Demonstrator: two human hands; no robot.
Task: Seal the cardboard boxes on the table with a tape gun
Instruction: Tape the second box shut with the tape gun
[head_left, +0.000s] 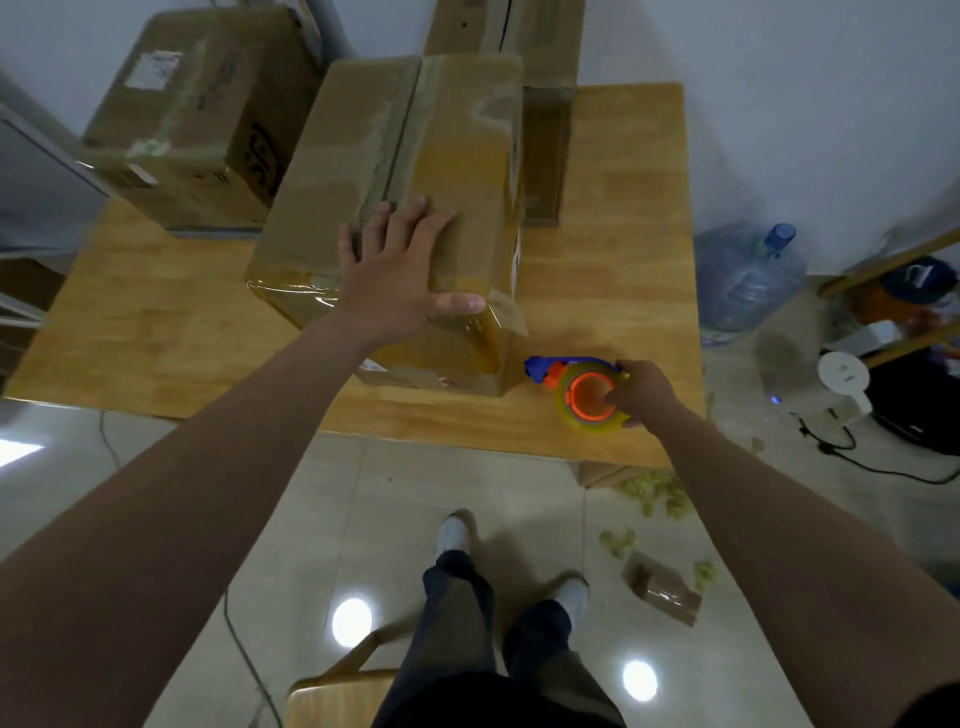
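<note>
A large cardboard box (441, 171) lies on the wooden table (623, 291), with tape along its centre seam and over its near corners. My left hand (397, 265) rests flat on the box's near top, fingers spread across the seam. My right hand (641, 392) grips the tape gun (576, 387), a blue and orange dispenser with a yellowish tape roll, which sits on the table just right of the box's near corner. A second box (192, 114) stands at the table's far left, and a tall narrow box (540, 104) stands behind.
A water jug (748, 275) stands on the floor right of the table. Crumpled tape scraps (654, 493) and a cardboard piece (662, 592) litter the tiles near my feet. A wooden chair (337, 696) is close behind me. Cables and a white device (841, 379) lie at right.
</note>
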